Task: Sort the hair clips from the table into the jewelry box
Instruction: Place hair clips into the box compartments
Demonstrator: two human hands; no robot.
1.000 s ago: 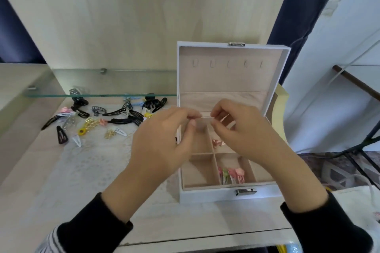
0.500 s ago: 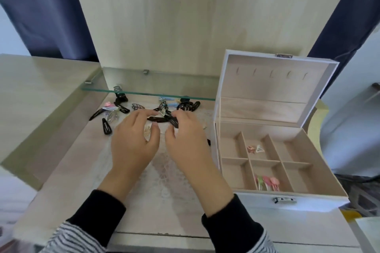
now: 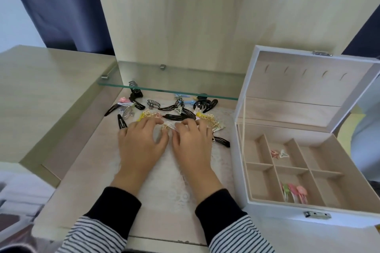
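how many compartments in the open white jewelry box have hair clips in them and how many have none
In the open white jewelry box:
compartments with hair clips: 2 (back middle compartment, small pink and white clips; front middle compartment, pink and green clips)
compartments showing none: 4
total: 6

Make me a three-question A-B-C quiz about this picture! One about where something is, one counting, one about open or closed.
1. The loose hair clips lie: A right of the jewelry box; B left of it; C behind it.
2. Compartments holding clips: A none; B two; C five.
3. The lid is: A shut; B removed; C open.
Answers: 1 B, the pile sits on the box's left. 2 B, one at the back, one at the front. 3 C, the lid stands upright.
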